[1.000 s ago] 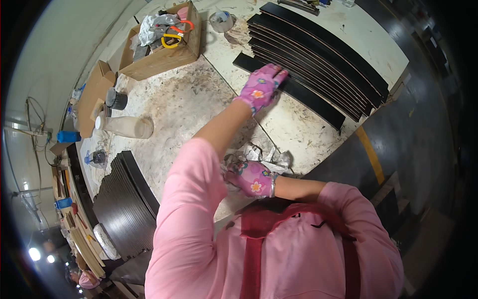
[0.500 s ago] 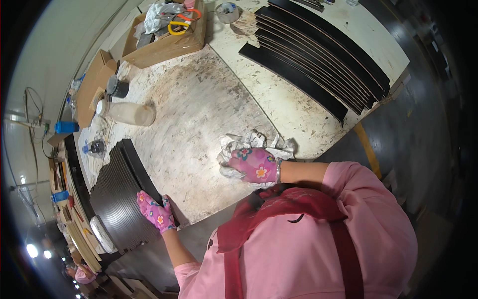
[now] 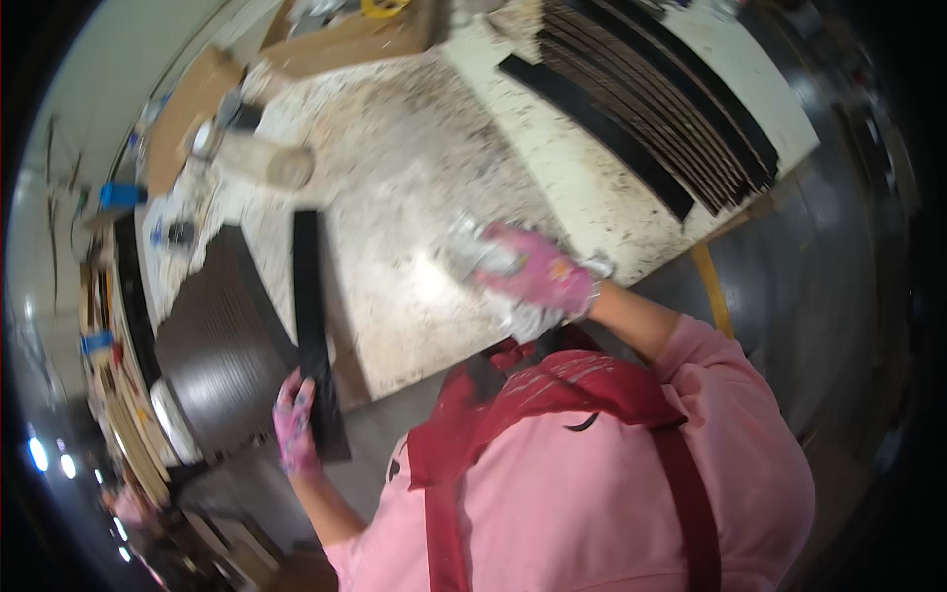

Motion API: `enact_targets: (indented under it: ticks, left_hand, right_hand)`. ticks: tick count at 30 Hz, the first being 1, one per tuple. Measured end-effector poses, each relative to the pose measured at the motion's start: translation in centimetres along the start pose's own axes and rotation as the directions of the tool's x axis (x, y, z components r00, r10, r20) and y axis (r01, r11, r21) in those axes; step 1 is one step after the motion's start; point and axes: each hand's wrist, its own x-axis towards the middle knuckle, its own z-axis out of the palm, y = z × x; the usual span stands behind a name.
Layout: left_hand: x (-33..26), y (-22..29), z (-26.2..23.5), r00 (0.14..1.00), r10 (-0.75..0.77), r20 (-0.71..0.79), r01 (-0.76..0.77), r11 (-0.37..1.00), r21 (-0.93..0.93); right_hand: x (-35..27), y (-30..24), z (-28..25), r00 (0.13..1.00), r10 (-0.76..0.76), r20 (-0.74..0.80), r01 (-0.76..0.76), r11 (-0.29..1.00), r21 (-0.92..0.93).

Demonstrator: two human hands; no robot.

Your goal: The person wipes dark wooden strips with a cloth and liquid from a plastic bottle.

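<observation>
My left hand [image 3: 295, 422], in a pink flowered glove, is closed on the lower part of a long black strip [image 3: 309, 286]. The strip stands apart from the row of black strips [image 3: 219, 340] at the table's left, just right of it. My right hand [image 3: 541, 268], gloved the same way, grips a crumpled white cloth [image 3: 533, 318] over the middle of the table; motion blurs both. A fanned set of black strips [image 3: 641, 109] lies at the far right.
At the far left stand a cardboard box [image 3: 345, 44], a cloudy plastic bottle [image 3: 258, 160] lying on its side and a dark jar [image 3: 237, 112]. A small dark-and-blue container [image 3: 180, 234] sits behind the left row. The worn tabletop [image 3: 395, 178] ends close to my body.
My left hand has pulled one black strip away from the left row, toward the right. My right hand has shifted slightly right and away from me with the cloth. The view has tilted.
</observation>
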Motion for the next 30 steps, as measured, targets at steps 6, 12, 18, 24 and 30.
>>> enact_targets:
  ticks: [6,12,18,24,30]
  left_hand:
    - [7.7,0.8,8.7,0.968,0.089,0.233,-0.136,0.972,0.191]
    - [5.5,-0.8,5.5,0.950,0.302,-0.083,-0.300,0.953,0.036]
    - [1.0,-6.7,6.5,0.734,0.670,-0.112,-0.509,0.651,0.563]
    - [3.5,-7.7,9.0,0.706,0.696,-0.135,-0.483,0.612,0.626]
    - [3.3,-7.9,8.6,0.747,0.641,-0.177,-0.433,0.671,0.602]
  right_hand:
    - [3.8,-0.1,-4.5,0.955,0.295,0.018,-0.232,0.710,0.665]
    - [6.6,-0.8,-7.2,0.971,0.214,-0.105,-0.090,0.735,0.672]
    - [10.8,-3.8,-4.6,0.980,0.186,0.063,-0.196,0.898,0.394]
    - [6.9,-5.3,15.5,0.657,-0.435,0.616,0.605,0.792,-0.086]
    - [12.8,-6.9,10.9,0.805,0.370,0.465,-0.285,0.927,-0.243]
